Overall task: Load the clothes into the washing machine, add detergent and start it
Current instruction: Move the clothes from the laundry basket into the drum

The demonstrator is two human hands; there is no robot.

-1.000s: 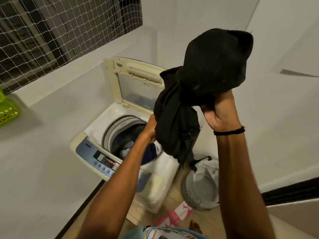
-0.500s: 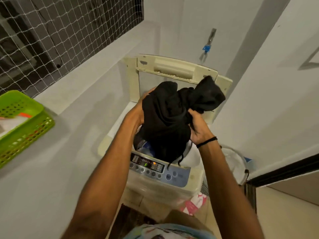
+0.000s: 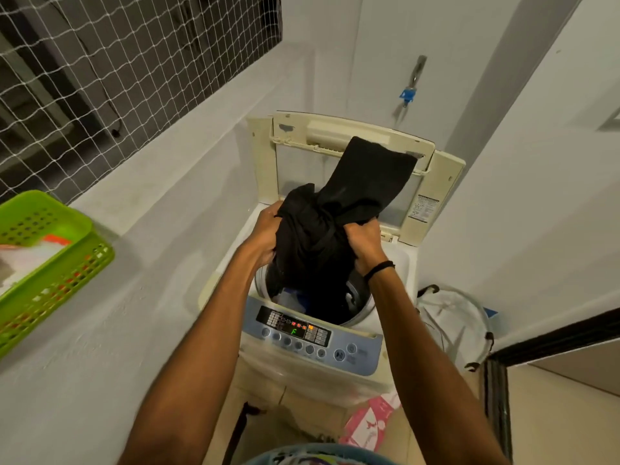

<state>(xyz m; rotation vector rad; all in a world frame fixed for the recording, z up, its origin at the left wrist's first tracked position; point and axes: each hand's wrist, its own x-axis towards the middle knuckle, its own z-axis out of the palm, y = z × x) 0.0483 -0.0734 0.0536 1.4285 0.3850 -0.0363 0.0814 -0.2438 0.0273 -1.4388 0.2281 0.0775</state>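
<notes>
1. Head view: the washing machine (image 3: 312, 374) stands on the floor, close to the walls on its left and behind it. Its lid (image 3: 432, 203) is raised upright along the machine's back edge.
2. A black garment (image 3: 335, 229) is held bunched over the open drum (image 3: 364, 305). Its lower end hangs into the drum mouth and its upper flap rises in front of the lid.
3. The left hand (image 3: 265, 234) grips the garment's left side, with the fingers curled into the cloth.
4. The right hand (image 3: 364, 245) clenches a fold on the garment's right side. A black band (image 3: 379, 268) circles that wrist.
5. Blue and pale clothes (image 3: 292, 298) show inside the drum, at its front-left under the hanging garment.
6. The control panel (image 3: 302, 333) runs along the machine's front edge. It is lit, with a green character and red and orange lights.
7. A green basket (image 3: 50, 270) sits on the grey ledge (image 3: 161, 196) to the left, below the white netting (image 3: 100, 78). It holds something white and orange, too blurred to identify.
8. On the floor, a white hamper (image 3: 463, 317) stands just beside the machine's right side, and a pink packet (image 3: 369, 421) lies at the machine's front-right corner.
9. A tap (image 3: 411, 85) with a blue tag is fixed to the wall behind the lid.
</notes>
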